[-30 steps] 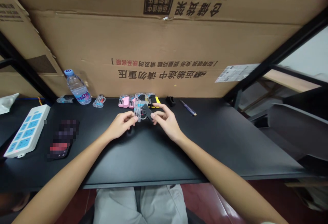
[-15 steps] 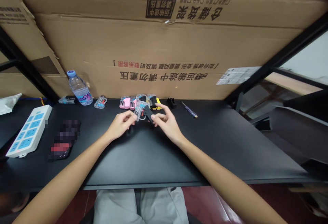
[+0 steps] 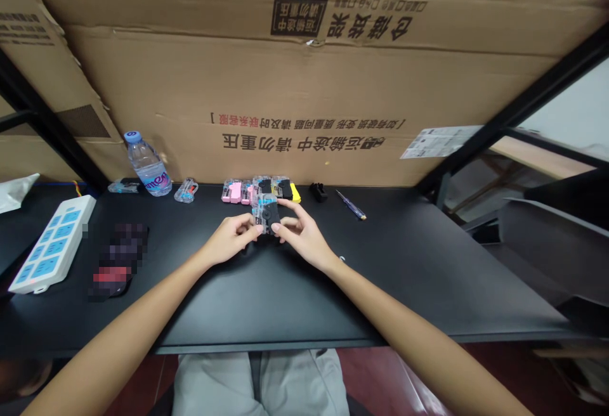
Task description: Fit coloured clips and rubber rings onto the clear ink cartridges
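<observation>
That counter (image 3: 285, 289) you're at is smooth matt black with a faint sheen. The little piece (image 3: 266, 214) you're pinching looks like clear glossy plastic over a black matt part. Along the back edge: rough brown cardboard (image 3: 304, 86) and a shiny clear plastic bottle (image 3: 147, 165).

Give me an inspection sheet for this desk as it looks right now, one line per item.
Surface: black desk, matte.
Job's things: small clear-and-black gadget held over the desk; row of similar pink, clear, black and yellow pieces behind it.
Clutter: water bottle, white power strip, screwdriver, blurred dark item.
Grippers: left hand and right hand both pinch the gadget with their fingers.
Cables: nothing seen for sure.
Surroundings: cardboard sheets behind; black frame at right.
</observation>
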The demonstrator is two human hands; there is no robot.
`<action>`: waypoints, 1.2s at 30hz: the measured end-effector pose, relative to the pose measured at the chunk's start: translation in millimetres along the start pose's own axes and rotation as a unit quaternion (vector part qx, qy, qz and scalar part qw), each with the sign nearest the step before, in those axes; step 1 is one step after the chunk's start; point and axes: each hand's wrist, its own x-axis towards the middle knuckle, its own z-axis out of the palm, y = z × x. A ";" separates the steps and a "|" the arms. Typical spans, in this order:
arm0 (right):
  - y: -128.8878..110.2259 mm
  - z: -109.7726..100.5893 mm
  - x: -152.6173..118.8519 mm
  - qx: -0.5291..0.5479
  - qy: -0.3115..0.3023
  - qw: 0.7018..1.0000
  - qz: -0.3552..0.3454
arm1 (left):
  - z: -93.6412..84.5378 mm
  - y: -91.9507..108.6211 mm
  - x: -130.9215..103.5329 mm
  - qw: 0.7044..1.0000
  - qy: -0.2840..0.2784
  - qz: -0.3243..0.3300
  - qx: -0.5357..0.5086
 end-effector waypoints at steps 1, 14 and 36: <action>-0.1 -0.9 0.6 0.005 0.012 1.000 -0.001 | -0.7 0.7 -0.1 1.000 0.010 0.002 -0.002; 0.8 -2.1 1.5 0.023 0.036 0.999 0.005 | -2.1 -0.7 -0.6 1.000 0.010 0.008 0.005; 11.4 2.5 -2.7 -0.021 -0.057 0.998 0.011 | -40.1 -30.2 16.3 0.986 0.145 -0.037 0.072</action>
